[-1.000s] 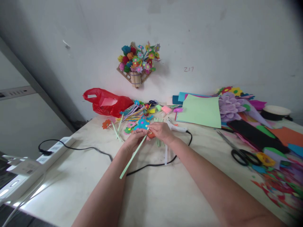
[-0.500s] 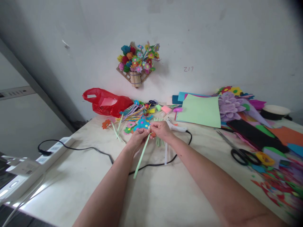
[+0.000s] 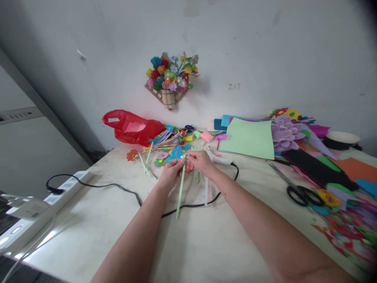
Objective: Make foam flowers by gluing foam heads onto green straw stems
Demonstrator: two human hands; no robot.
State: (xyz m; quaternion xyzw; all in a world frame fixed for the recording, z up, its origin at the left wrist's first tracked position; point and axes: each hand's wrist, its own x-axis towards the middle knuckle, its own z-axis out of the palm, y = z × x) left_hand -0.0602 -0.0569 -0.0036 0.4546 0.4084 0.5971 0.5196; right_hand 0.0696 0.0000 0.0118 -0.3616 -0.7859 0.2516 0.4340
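My left hand and my right hand meet over the middle of the table, both closed in a pinch. Between their fingertips is the top end of a light green strip, which hangs down toward me. A small pale bit shows at the fingertips, too small to make out. Beyond the hands lie blue foam flowers with coloured dots. An orange piece shows just under the fingers. Beside my right hand rests a white glue gun, with a clear glue stick nearer me.
A black cord crosses the table to a power strip at left. A red plastic bag sits at the back. Scissors, green foam sheets and coloured scraps lie at right. A flower basket hangs on the wall.
The green strip's lower end has swung right, so it hangs more upright. Both hands stay pinched together in nearly the same place.
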